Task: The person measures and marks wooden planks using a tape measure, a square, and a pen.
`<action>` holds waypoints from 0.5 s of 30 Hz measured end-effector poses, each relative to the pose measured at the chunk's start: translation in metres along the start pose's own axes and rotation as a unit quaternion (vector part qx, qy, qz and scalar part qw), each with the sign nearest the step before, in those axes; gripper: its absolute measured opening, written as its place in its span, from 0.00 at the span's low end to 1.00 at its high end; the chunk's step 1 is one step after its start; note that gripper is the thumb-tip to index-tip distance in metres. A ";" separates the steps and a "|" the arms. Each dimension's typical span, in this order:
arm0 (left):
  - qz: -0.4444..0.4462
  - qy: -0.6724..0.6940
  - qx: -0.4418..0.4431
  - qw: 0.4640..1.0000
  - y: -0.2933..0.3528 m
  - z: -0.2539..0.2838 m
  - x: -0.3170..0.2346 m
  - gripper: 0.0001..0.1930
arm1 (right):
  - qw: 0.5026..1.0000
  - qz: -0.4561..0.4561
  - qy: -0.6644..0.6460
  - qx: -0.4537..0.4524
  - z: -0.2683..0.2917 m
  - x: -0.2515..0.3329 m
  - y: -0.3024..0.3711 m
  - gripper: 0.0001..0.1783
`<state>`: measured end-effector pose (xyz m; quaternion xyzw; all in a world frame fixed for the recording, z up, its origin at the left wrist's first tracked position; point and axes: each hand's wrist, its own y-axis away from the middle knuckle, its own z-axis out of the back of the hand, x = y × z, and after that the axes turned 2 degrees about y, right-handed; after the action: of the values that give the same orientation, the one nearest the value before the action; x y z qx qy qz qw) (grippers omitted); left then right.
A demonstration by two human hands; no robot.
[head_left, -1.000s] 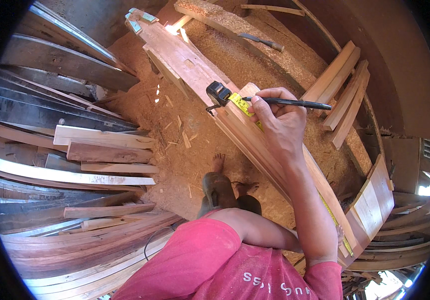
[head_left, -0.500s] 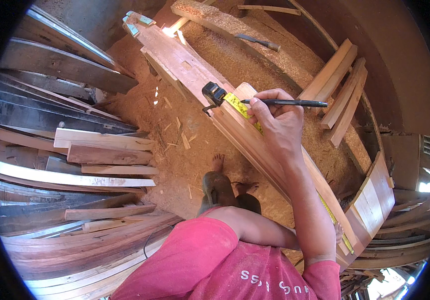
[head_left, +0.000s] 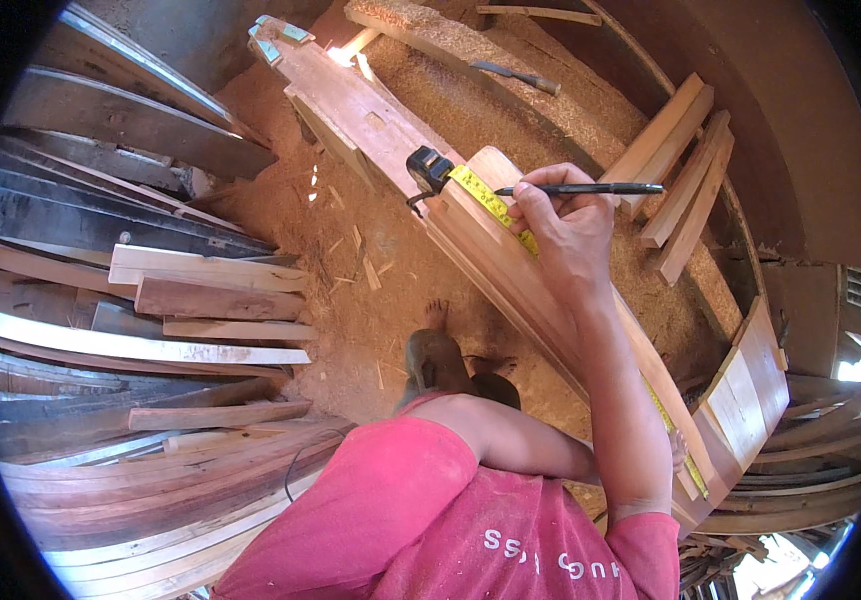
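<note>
A black pen point(head_left: 606, 188) is pinched in my right hand point(head_left: 573, 240), its tip over the wooden plank beside the yellow tape blade. The black tape measure point(head_left: 430, 168) rests on the long wooden plank point(head_left: 496, 265), and its yellow blade point(head_left: 486, 194) runs along the wood, passing under my right hand and forearm. My left arm crosses low to the right behind my right forearm. Only part of my left hand point(head_left: 679, 450) shows, beside the blade's near end; its grip is mostly hidden.
Stacked boards point(head_left: 221, 300) fill the left side. Sawdust and wood chips point(head_left: 366, 265) cover the floor around my bare feet point(head_left: 437, 314). A chisel-like tool point(head_left: 516, 77) lies on a thick beam point(head_left: 451, 45) at the back. Loose wood pieces point(head_left: 691, 190) lean at the right.
My right hand has shifted slightly right and down along the plank, the pen tip with it. More of the yellow blade shows. The tape measure case stays put on the wood.
</note>
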<state>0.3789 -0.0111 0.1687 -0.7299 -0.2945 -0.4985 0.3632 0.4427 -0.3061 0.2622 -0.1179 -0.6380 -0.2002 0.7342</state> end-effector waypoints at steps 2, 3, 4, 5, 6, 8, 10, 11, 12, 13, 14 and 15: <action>-0.007 -0.015 0.001 1.000 -0.003 0.003 0.004 0.13 | 1.000 0.011 0.005 0.002 0.004 0.000 0.001 0.06; -0.011 -0.023 0.002 1.000 -0.004 0.005 0.006 0.13 | 1.000 0.006 0.018 0.001 0.006 0.001 0.002 0.06; -0.015 -0.031 0.002 0.999 -0.005 0.006 0.008 0.13 | 1.000 0.002 0.032 -0.001 0.007 0.002 0.003 0.05; -0.020 -0.040 0.003 0.999 -0.005 0.007 0.009 0.13 | 1.000 0.002 0.031 0.001 0.006 0.002 0.003 0.05; -0.025 -0.048 0.003 0.999 -0.006 0.008 0.009 0.13 | 1.000 0.006 0.028 -0.003 0.006 0.001 0.003 0.06; -0.035 -0.066 0.002 0.997 -0.007 0.010 0.011 0.12 | 1.000 0.009 0.024 -0.006 0.005 -0.001 0.003 0.06; -0.044 -0.083 0.000 0.996 -0.008 0.012 0.013 0.12 | 1.000 0.020 -0.007 -0.004 0.009 -0.003 0.002 0.05; -0.049 -0.091 0.000 0.995 -0.008 0.013 0.012 0.12 | 1.000 0.020 -0.007 -0.003 0.010 -0.002 0.004 0.05; -0.054 -0.099 -0.001 0.994 -0.009 0.014 0.012 0.12 | 0.999 0.010 -0.034 -0.013 0.012 -0.001 0.005 0.05; -0.059 -0.107 -0.002 0.992 -0.009 0.016 0.012 0.12 | 0.998 0.000 -0.060 -0.024 0.015 -0.001 0.007 0.05; -0.064 -0.116 -0.003 0.991 -0.009 0.016 0.012 0.12 | 0.998 0.000 -0.060 -0.024 0.019 0.000 0.008 0.05; -0.069 -0.125 -0.004 0.990 -0.009 0.016 0.012 0.12 | 0.997 -0.009 -0.071 -0.041 0.023 0.001 0.010 0.04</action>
<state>0.3838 0.0085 0.1780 -0.7657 -0.3855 -0.4282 0.2858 0.4266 -0.2869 0.2678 -0.1562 -0.6806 -0.2239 0.6799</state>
